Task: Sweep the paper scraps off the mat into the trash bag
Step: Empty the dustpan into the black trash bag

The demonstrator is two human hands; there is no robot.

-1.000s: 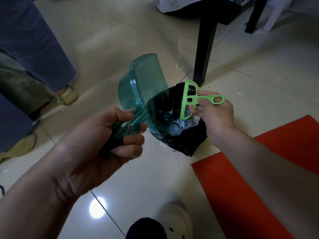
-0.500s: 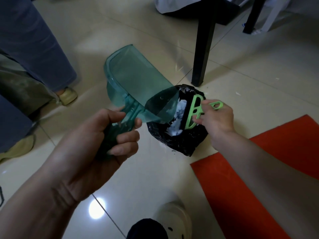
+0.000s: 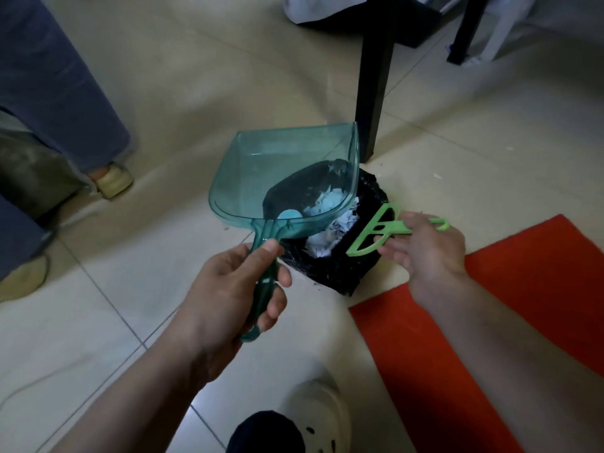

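Observation:
My left hand (image 3: 228, 299) grips the handle of a clear teal dustpan (image 3: 261, 178), held level with its pan facing up, partly over the black trash bag (image 3: 340, 273). White paper scraps (image 3: 327, 238) fill the open bag on the tiled floor. My right hand (image 3: 428, 253) holds a light green hand brush (image 3: 376, 233) by its handle just right of the bag's mouth. The red mat (image 3: 510, 322) lies at the lower right, its near corner close to the bag.
A black table leg (image 3: 372, 80) stands right behind the bag, another (image 3: 464, 31) farther right. A person's blue trouser legs (image 3: 55, 80) and pale shoes (image 3: 112, 181) are at the left. My own white shoe (image 3: 323, 416) is at the bottom edge.
The dustpan has swung from tipped on edge over the bag to level and face up. My right hand with the brush has shifted right, off the bag's mouth.

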